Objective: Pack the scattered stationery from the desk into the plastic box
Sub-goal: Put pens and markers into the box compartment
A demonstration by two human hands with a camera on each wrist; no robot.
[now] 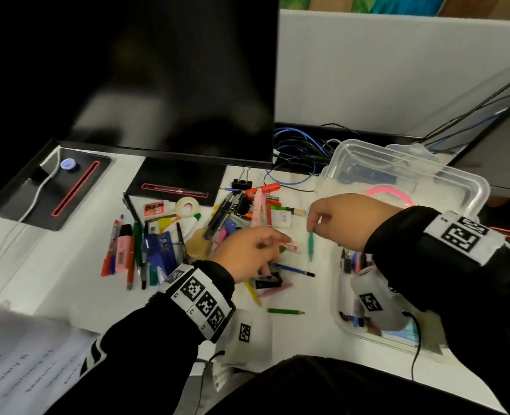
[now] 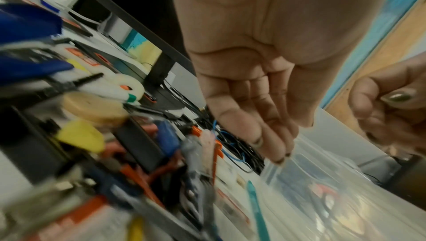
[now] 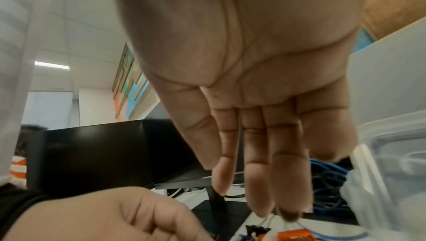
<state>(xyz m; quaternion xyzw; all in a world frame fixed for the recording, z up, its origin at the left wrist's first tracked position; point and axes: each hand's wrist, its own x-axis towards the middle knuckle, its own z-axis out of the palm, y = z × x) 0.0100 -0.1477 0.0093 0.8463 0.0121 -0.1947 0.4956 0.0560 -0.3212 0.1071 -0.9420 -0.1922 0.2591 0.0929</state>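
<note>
Scattered stationery [image 1: 158, 250] covers the white desk: pens, markers, a tape roll [image 1: 188, 206], a binder clip [image 1: 241, 184] and a green pencil [image 1: 285, 311]. My left hand [image 1: 253, 250] hovers over the middle of the pile with fingers fairly straight and nothing in them [image 2: 276, 153]. A small pink-and-white piece [image 1: 291, 246] lies just past its fingertips. My right hand [image 1: 322, 220] hangs, fingers down, above the top end of a teal pen [image 1: 310, 247] that lies on the desk [image 2: 255, 208]. The clear plastic box [image 1: 472, 187] stands at the right under my right forearm and holds several pens and a pink ring [image 1: 391, 193].
A black monitor [image 1: 158, 85] and its stand base [image 1: 176, 184] stand behind the pile. Tangled blue and black cables [image 1: 301, 151] lie behind the box. A printed sheet [image 1: 23, 363] lies at the near left. A white partition [image 1: 397, 70] closes the back.
</note>
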